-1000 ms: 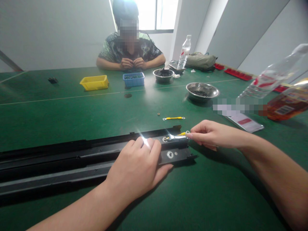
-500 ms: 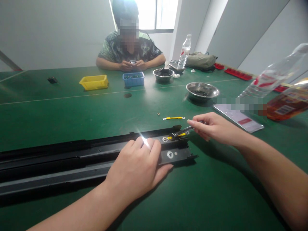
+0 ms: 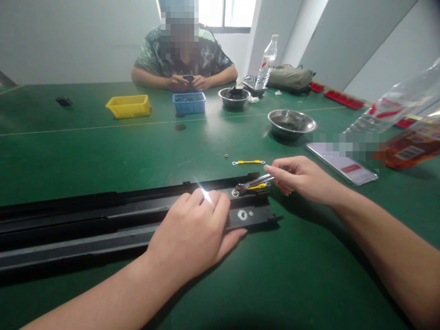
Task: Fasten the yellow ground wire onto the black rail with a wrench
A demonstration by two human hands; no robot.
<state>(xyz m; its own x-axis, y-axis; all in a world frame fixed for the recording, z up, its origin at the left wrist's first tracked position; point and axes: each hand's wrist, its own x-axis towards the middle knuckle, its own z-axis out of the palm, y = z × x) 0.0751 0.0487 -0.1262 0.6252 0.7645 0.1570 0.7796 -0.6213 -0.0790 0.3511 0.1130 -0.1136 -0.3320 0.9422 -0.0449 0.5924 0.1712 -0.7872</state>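
The left hand (image 3: 194,229) lies across the black rail (image 3: 103,243), thumb along the near edge; its fingertips are hidden, so whether it clasps the rail or merely presses on it is not determinable. The rail runs beneath this hand, extending far to its left and a short way to its right. The right hand (image 3: 299,178) grips a metal wrench (image 3: 256,181) between thumb and fingers, the tool pointing left toward a pale ring mark (image 3: 235,193) on the rail, just beyond the left hand's knuckles. Contact at the wrench head cannot be confirmed. A yellow lead (image 3: 257,187) lies partly under the wrench, left of the right hand. A second yellow lead (image 3: 249,162) and a small ring (image 3: 226,156) lie on the green table (image 3: 292,275), left of and beyond the right hand. A phone (image 3: 357,176) rests to that hand's right; a steel bowl (image 3: 309,128) stands beyond it.
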